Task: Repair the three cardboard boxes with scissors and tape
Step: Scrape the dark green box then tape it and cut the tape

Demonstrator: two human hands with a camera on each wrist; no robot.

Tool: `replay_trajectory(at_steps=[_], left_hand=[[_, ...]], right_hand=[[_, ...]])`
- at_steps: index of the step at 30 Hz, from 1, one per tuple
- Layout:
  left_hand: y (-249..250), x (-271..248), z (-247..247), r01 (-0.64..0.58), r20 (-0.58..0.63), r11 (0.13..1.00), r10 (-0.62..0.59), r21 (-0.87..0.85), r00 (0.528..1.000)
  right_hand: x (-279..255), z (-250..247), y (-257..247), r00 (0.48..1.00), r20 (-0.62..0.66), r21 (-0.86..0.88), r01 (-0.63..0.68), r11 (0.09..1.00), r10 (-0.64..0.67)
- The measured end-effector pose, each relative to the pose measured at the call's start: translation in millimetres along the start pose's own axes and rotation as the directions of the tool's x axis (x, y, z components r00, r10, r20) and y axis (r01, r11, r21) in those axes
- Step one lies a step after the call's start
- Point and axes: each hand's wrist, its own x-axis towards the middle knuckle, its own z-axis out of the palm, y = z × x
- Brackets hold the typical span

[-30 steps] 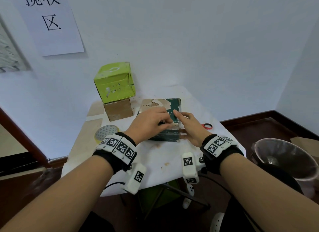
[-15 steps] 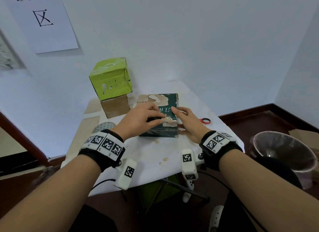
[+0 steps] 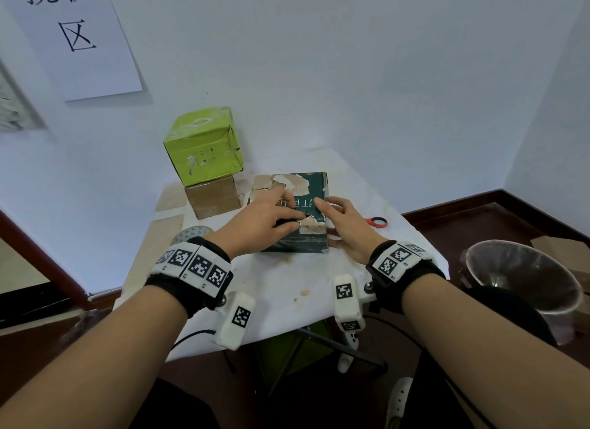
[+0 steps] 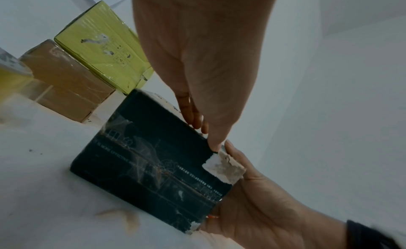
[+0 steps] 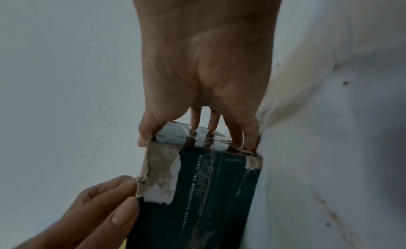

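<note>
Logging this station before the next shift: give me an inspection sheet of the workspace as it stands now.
Surface: white table cover, stained.
Job's things: dark green box lies flat, its printed skin torn; lime green box stacked on brown box; red scissors behind the right hand; tape roll not identified.
Clutter: round perforated disc at the table's left edge.
Grippers: left hand pinches the torn corner; right hand presses straight fingers on the box's side.
Cables: black cable from the left wrist camera.
Surroundings: paper sign on the wall; lined bin at right.
</note>
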Motion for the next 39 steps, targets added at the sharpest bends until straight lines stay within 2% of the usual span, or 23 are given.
replay_trajectory(at_steps=[4, 7, 9, 11, 13, 15, 16, 18, 19, 21, 23, 24, 25, 29, 32, 36, 39], left_hand=[[2, 3, -4, 0.046, 0.034, 0.995, -0.043, -0.084, 0.998], [1, 4, -12, 0.064, -0.029, 0.971, -0.073, -0.229, 0.997], [-7, 8, -14, 0.104, 0.000, 0.982, -0.105, -0.156, 0.994], [-11, 11, -10, 0.179, 0.132, 0.983, -0.172, -0.043, 0.976], [-10, 14, -4, 0.245, 0.204, 0.969, -0.241, 0.005, 0.949], [-9, 18, 2, 0.263, 0.199, 0.964, -0.266, 0.040, 0.943], [-8, 19, 3, 0.268, 0.194, 0.962, -0.273, 0.052, 0.942], [-12, 22, 6, 0.280, 0.189, 0.959, -0.285, 0.053, 0.940], [-14, 24, 7, 0.283, 0.189, 0.958, -0.287, 0.048, 0.939], [-16, 26, 9, 0.285, 0.187, 0.958, -0.287, 0.040, 0.939], [-16, 27, 9, 0.281, 0.190, 0.959, -0.282, 0.037, 0.940], [-15, 27, 9, 0.281, 0.193, 0.959, -0.282, 0.035, 0.940], [-15, 27, 9, 0.285, 0.195, 0.958, -0.286, 0.032, 0.938], [-14, 24, 9, 0.286, 0.177, 0.958, -0.287, 0.033, 0.941], [-13, 21, 11, 0.289, 0.159, 0.956, -0.292, 0.045, 0.943], [-14, 18, 13, 0.300, 0.156, 0.952, -0.305, 0.052, 0.940], [-14, 16, 14, 0.293, 0.150, 0.956, -0.293, 0.022, 0.944]], right_hand=[[0, -2, -2, 1.000, 0.010, -0.024, -0.008, 1.000, 0.008], [2, -3, -3, 1.000, 0.020, -0.032, -0.020, 0.999, 0.021], [3, -3, -4, 0.999, 0.037, -0.034, -0.029, 0.999, 0.031], [6, -2, -5, 0.998, 0.052, -0.040, -0.043, 0.998, 0.045], [9, -4, -11, 1.000, 0.027, -0.196, 0.006, 0.981, -0.001], [15, -13, -17, 0.987, -0.079, -0.394, 0.097, 0.914, -0.139], [18, -20, -20, 0.965, -0.138, -0.455, 0.138, 0.880, -0.223], [26, -38, -25, 0.921, -0.213, -0.642, 0.120, 0.757, -0.326], [31, -47, -27, 0.927, -0.214, -0.750, 0.046, 0.659, -0.308], [40, -60, -24, 0.973, -0.189, -0.916, -0.126, 0.382, -0.133], [43, -66, -19, 0.974, -0.226, -0.966, -0.226, 0.125, 0.011], [44, -67, -15, 0.970, -0.243, -0.968, -0.244, 0.054, 0.029], [43, -68, -13, 0.966, -0.256, -0.966, -0.257, 0.021, 0.023], [45, -70, -10, 0.958, -0.288, -0.958, -0.287, 0.025, -0.009], [43, -72, -13, 0.963, -0.268, -0.956, -0.266, 0.128, -0.004], [35, -72, -17, 0.965, -0.250, -0.910, -0.209, 0.359, -0.072], [32, -72, -16, 0.950, -0.281, -0.763, -0.136, 0.632, -0.135]])
